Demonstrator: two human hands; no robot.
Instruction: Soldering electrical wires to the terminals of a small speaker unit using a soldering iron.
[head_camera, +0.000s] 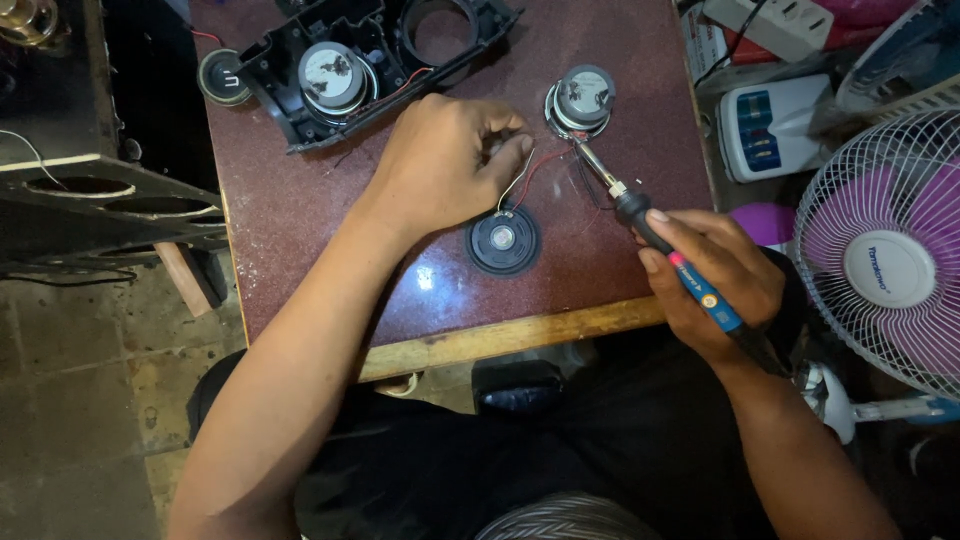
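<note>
Wires (522, 172) (one red, one white) sit pinched in the left hand (445, 160) above the small black speaker (504, 239); the right hand (715, 275) grips the soldering iron (650, 228). Best, I judge, to hold the wires steady and bring only the tip to the silver speaker (581, 100).

Left hand (445, 165) hides wire ends; fan (890, 250) & black housing (370, 60) cut off by frame.
</note>
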